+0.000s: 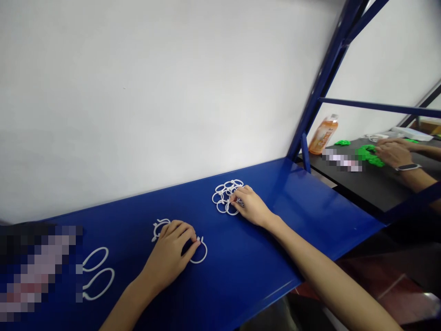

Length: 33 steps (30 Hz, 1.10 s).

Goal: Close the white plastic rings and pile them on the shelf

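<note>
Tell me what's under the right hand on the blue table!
White rings lie partly under the right hand, with others showing beside it. Whatever it fully covers can't be seen, so I can't count what's hidden there.

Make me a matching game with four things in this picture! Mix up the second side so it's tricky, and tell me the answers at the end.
Things:
1. Left hand
2. Bottle
3. Right hand
4. Green pieces

Where or how:
A. Touching a cluster of white rings
B. Beside a co-worker's hands
C. Pinching a single white ring
D. Orange, standing on the black table

Right pairs: 1-C, 2-D, 3-A, 4-B
</note>
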Each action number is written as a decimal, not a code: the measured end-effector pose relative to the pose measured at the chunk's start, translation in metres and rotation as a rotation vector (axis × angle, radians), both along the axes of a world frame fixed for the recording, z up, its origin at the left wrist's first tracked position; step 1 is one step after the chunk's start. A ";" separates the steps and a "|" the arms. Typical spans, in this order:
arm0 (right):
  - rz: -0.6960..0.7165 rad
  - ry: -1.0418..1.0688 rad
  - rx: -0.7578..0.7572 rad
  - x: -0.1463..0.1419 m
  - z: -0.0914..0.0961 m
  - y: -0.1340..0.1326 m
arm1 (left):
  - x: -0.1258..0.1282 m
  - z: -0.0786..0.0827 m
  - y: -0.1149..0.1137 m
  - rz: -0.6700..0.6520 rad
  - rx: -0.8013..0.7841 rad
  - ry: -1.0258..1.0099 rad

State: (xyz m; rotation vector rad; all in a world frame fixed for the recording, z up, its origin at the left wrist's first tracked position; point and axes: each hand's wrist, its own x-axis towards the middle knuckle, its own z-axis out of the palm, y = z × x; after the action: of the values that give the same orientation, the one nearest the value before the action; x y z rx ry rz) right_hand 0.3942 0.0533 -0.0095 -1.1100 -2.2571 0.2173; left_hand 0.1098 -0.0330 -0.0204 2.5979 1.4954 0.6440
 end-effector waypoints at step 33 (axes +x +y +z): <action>-0.072 0.052 -0.056 0.016 0.008 0.011 | -0.001 0.005 -0.001 0.034 -0.079 -0.034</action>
State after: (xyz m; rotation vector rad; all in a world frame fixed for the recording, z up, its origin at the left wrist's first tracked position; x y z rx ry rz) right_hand 0.4103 0.0642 -0.0013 -1.1991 -2.1732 0.2785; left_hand 0.1092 -0.0345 -0.0159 2.4963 1.5256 0.6161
